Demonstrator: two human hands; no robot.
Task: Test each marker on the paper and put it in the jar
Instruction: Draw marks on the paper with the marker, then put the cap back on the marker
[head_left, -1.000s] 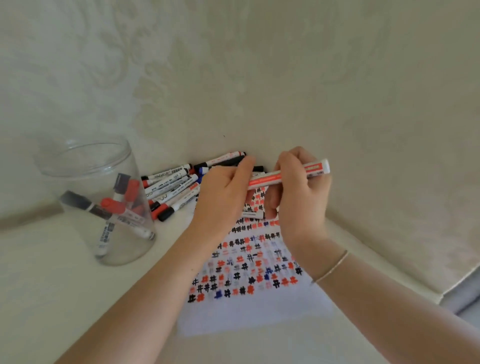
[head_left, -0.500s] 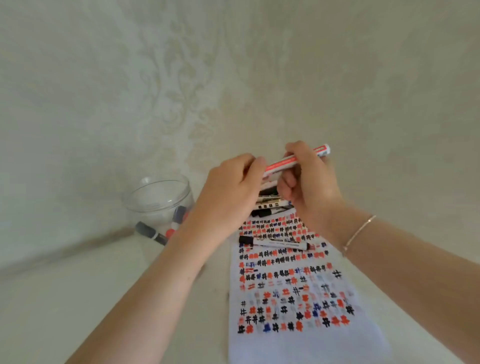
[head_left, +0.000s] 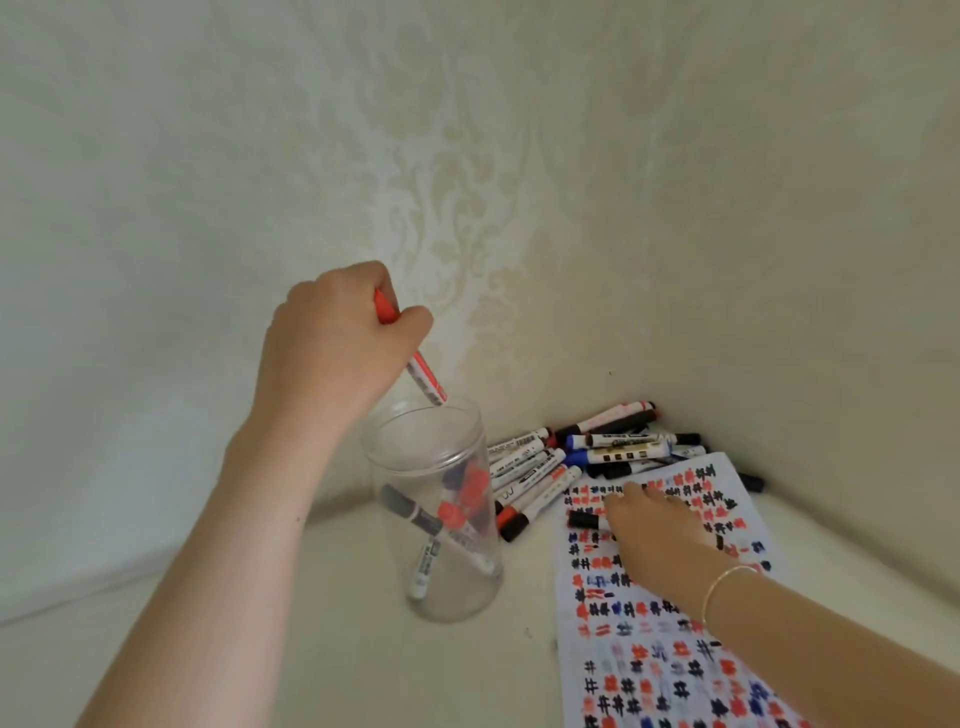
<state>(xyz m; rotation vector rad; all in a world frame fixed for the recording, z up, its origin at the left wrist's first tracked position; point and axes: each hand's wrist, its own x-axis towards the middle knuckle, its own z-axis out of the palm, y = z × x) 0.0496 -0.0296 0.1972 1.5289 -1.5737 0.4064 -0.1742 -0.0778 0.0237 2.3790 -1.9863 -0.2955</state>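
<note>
Reaching across the paper at lower right, the right hand covers a black marker; whether it grips, I cannot tell. Centre frame, the left hand holds a red marker over the jar, which holds a few. Beyond, a pile looks untested.

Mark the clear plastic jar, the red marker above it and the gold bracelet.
clear plastic jar (head_left: 467, 597): head view, lower wall.
red marker (head_left: 427, 379): head view, white barrel.
gold bracelet (head_left: 719, 582): head view, chain on wrist.
</note>
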